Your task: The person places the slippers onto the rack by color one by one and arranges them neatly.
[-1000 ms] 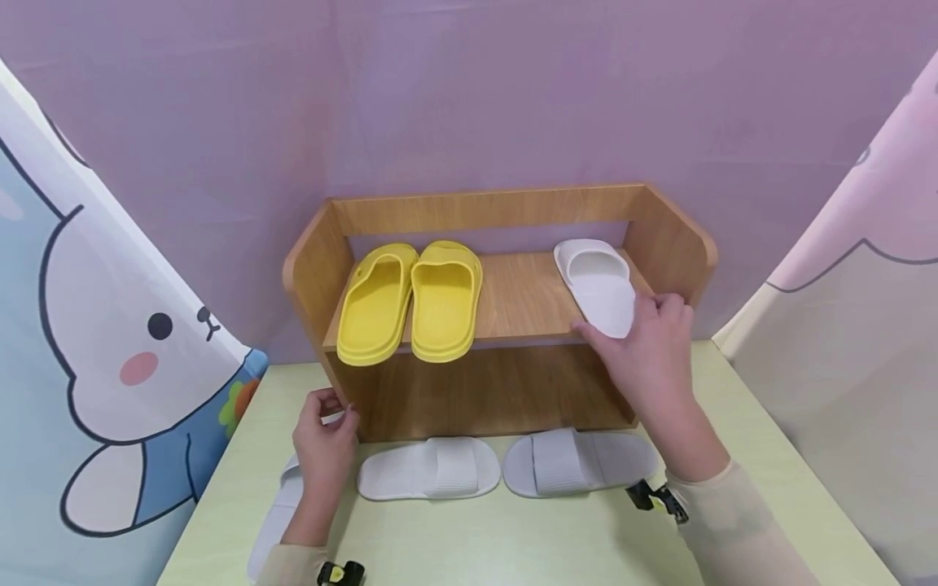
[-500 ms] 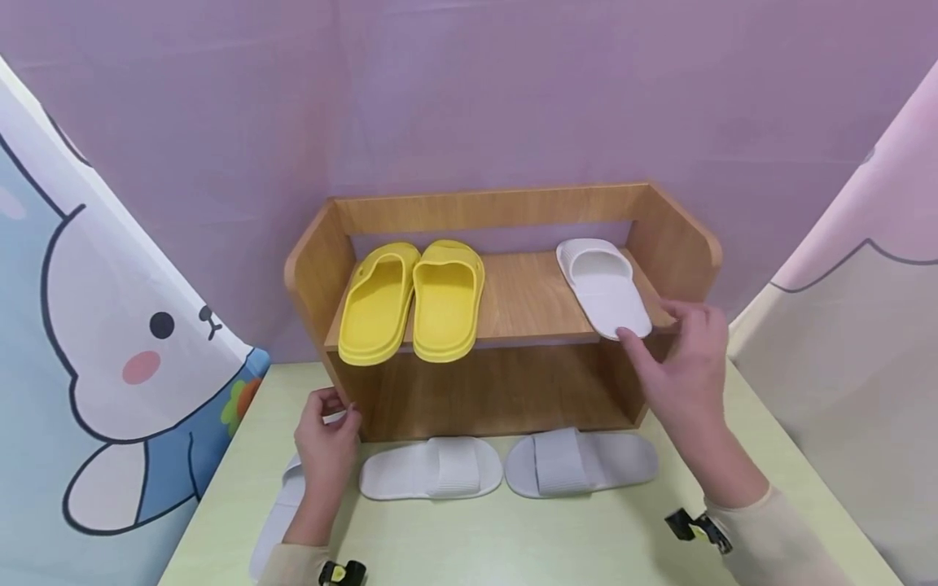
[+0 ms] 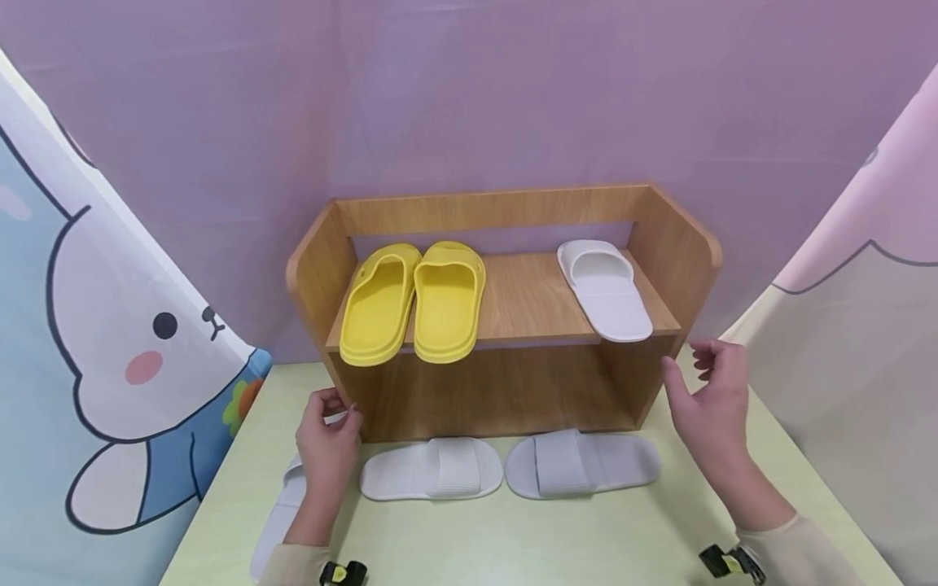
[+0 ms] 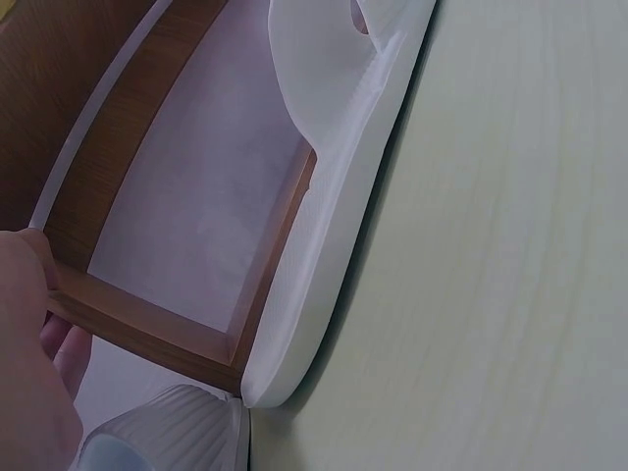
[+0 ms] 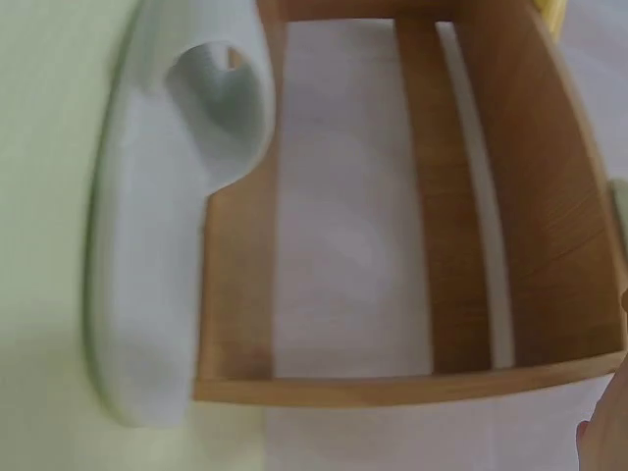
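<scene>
A small wooden shoe rack [image 3: 491, 212] stands on the table. My left hand [image 3: 326, 443] pinches the front edge of its left side panel between thumb and fingers, as the left wrist view also shows at that hand [image 4: 29, 363]. My right hand [image 3: 714, 407] is off the rack's right side, fingers loosely bent and holding nothing; only a sliver of it shows in the right wrist view. On the upper shelf a white slipper [image 3: 611, 309] lies at the right, toe to the back. Two yellow clogs [image 3: 447, 317] lie side by side at the left.
Before the rack, a white slipper [image 3: 396, 472] and a greyer slipper [image 3: 619, 462] lie sideways on the pale table [image 3: 498, 545]. Another light slipper [image 3: 278, 517] is partly hidden under my left forearm. Purple cloth [image 3: 469, 98] hangs behind; printed cloth hangs at both sides.
My right hand has let go of the white slipper on the upper shelf and moved right and down, away from the rack. The left hand stays on the side panel.
</scene>
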